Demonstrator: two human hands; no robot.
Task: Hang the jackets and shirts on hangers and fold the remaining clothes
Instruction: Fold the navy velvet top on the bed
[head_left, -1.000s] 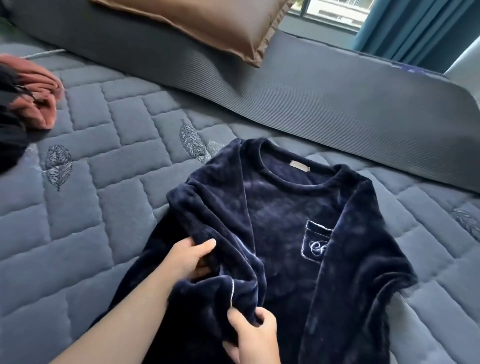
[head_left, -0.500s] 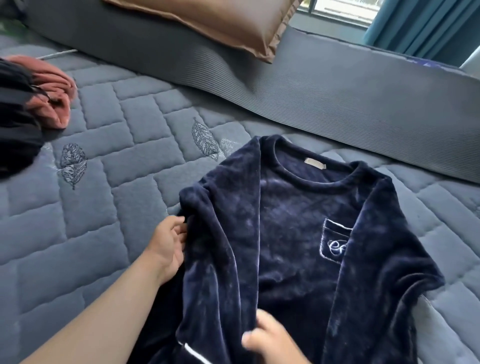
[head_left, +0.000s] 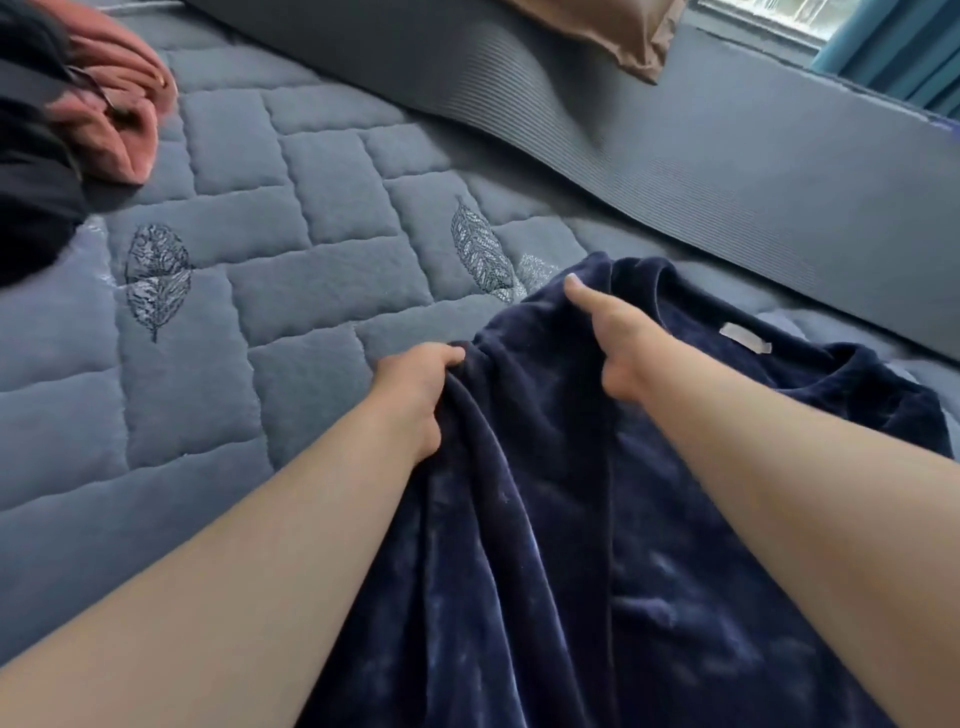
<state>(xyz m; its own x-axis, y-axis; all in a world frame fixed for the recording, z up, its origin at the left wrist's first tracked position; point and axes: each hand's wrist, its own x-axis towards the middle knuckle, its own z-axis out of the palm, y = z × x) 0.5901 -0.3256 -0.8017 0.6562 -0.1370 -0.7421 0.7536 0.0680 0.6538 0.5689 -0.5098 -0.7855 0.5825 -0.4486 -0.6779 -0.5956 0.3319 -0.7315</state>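
Observation:
A navy velvet top (head_left: 545, 519) lies face up on the quilted bed, its collar with a pale label (head_left: 745, 338) toward the far side. Its left sleeve is folded in over the body. My left hand (head_left: 415, 395) grips the folded left edge of the top at the shoulder, fingers curled into the fabric. My right hand (head_left: 613, 338) holds the cloth near the collar, thumb stretched forward on top and the other fingers tucked into the fabric. My forearms hide much of the top's lower body and its chest pocket.
The grey quilted bed cover (head_left: 260, 291) with stitched leaves spreads to the left. A pile of pink and black clothes (head_left: 78, 119) sits at the far left. A dark ribbed bolster (head_left: 675, 156) runs along the back with a brown cushion (head_left: 613, 26) on it.
Both hands have moved up the top toward its collar end. The right hand left the lower hem area and now holds near the collar. The view has come closer and lower.

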